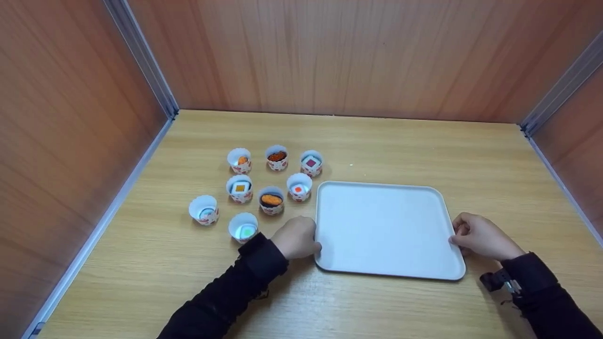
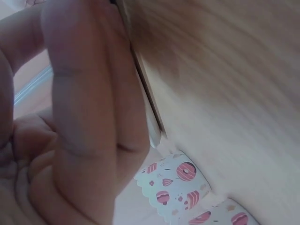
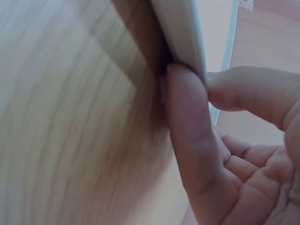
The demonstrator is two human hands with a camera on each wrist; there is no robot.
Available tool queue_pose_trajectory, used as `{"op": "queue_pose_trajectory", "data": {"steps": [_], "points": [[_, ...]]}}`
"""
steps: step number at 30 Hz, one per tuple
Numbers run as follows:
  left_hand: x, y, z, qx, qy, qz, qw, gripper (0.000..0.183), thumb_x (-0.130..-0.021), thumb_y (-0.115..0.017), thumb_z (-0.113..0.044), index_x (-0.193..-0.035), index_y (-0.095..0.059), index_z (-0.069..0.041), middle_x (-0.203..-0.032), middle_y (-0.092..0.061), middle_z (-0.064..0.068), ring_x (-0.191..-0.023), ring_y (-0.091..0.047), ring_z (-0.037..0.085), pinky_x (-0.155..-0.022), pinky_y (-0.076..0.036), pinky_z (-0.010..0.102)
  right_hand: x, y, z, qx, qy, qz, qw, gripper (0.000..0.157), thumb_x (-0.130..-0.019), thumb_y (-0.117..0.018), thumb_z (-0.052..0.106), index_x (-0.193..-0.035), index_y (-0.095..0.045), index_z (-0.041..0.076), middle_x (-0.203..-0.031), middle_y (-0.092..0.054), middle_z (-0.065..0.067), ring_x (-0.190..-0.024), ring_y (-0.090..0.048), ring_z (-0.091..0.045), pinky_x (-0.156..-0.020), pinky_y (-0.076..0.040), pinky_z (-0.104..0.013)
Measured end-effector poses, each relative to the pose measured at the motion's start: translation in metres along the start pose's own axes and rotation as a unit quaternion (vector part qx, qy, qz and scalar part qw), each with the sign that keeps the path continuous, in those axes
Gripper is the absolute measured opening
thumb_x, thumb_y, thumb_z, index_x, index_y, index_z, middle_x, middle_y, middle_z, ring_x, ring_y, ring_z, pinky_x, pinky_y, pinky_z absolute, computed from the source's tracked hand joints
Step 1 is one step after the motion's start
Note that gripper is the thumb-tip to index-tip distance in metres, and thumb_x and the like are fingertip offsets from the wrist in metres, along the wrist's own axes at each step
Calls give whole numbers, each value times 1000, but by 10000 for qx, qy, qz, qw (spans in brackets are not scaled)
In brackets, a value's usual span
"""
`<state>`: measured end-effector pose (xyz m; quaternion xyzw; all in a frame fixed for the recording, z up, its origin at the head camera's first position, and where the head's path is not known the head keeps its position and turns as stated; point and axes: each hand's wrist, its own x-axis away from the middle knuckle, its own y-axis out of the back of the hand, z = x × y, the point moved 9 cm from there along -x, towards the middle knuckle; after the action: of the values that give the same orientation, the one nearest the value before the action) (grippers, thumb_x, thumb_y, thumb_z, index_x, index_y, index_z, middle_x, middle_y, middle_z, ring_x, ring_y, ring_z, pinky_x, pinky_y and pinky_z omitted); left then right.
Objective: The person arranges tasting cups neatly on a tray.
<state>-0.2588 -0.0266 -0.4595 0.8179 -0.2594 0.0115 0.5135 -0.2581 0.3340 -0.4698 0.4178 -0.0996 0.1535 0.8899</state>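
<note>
A white rectangular tray [image 1: 384,230] lies on the wooden table, right of the middle in the head view. My left hand [image 1: 297,238] grips its left edge, thumb over the rim. In the left wrist view the fingers [image 2: 89,103] curl against that edge and hide part of it. At the opposite side, my right hand [image 1: 483,235] pinches the tray's right edge. The right wrist view shows the thumb [image 3: 253,91] on the rim and a finger [image 3: 190,112] beneath it. Beside my left hand stands a paper cup with a pale green piece [image 1: 246,231].
Several patterned paper cups stand left of the tray, among them one with an orange-topped piece [image 1: 272,200], one with a red-centred piece [image 1: 299,189] close to the tray's corner, and one at far left [image 1: 204,211]. Wooden panels [image 1: 348,56] enclose the table's back and sides.
</note>
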Motion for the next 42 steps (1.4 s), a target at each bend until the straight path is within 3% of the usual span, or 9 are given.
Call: {"op": "queue_pose_trajectory", "data": {"steps": [9,18,21,24,28,31,35,39,42], "points": [[4,-1,2,36,43,4,10000,32,-83,-69,-15,-58,-49,-13,-52,-36,-5,-45,-37,14,-47,-28,27,-4,-3,-6,-253,-273,-97,9993,25,-91,-63,11,-105,-50,-6,-77,-54,-5,-61,-60,-15,-53,-54,-29],[13,3,0,128,-357,-516,9979,24,-88,-64,-18,-67,-57,-10,-59,-48,-4,-51,-42,12,-49,-32,24,-6,-5,-5,-192,-191,-130,9995,23,-94,-58,10,-107,-49,-7,-75,-59,-7,-57,-62,-16,-51,-54,-31],[22,14,-2,333,-540,-977,9932,21,-92,-63,-21,-74,-61,-10,-64,-53,-2,-55,-45,11,-51,-35,23,-7,-6,-6,-221,-257,-100,9994,23,-94,-58,10,-107,-50,-7,-76,-58,-6,-57,-61,-15,-51,-54,-31],[37,33,-3,429,-762,-1801,9798,16,-93,-64,-23,-92,-65,-7,-81,-63,3,-62,-51,12,-55,-42,24,-7,-6,-6,-230,-291,-89,9993,22,-94,-57,10,-106,-49,-6,-76,-57,-6,-57,-61,-15,-51,-54,-31],[62,58,2,94,-939,-2925,9516,52,-87,-72,-30,-129,-56,-4,-125,-58,16,-89,-63,23,-73,-55,33,-6,-6,-7,-253,-302,-72,9992,21,-94,-57,10,-106,-49,-6,-75,-56,-6,-57,-61,-15,-51,-54,-31],[76,74,13,-314,-852,-3363,9374,77,-80,-78,-36,-143,-44,-8,-143,-44,23,-117,-57,35,-93,-53,45,-7,-7,-7,-259,-299,-59,9992,20,-94,-57,10,-105,-49,-5,-75,-56,-5,-57,-61,-15,-51,-54,-30],[86,86,36,-707,-398,-3370,9380,93,-73,-83,-45,-147,-40,-11,-151,-35,26,-134,-41,45,-105,-40,59,-7,-7,-8,-255,-278,-68,9993,20,-94,-57,10,-105,-49,-5,-74,-56,-5,-57,-60,-15,-50,-53,-30],[90,85,61,-929,226,-2866,9533,106,-69,-83,-54,-152,-33,-11,-156,-26,27,-138,-31,53,-106,-32,68,-8,-6,-8,-267,-255,-80,9993,19,-94,-57,10,-104,-48,-4,-73,-55,-4,-57,-60,-15,-50,-53,-30],[89,77,74,-964,472,-2419,9643,110,-68,-82,-57,-154,-30,-13,-159,-22,26,-139,-27,56,-108,-27,70,-7,-7,-7,-319,-165,-74,9993,19,-94,-57,9,-104,-48,-5,-73,-56,-5,-56,-60,-15,-50,-54,-30]]}}
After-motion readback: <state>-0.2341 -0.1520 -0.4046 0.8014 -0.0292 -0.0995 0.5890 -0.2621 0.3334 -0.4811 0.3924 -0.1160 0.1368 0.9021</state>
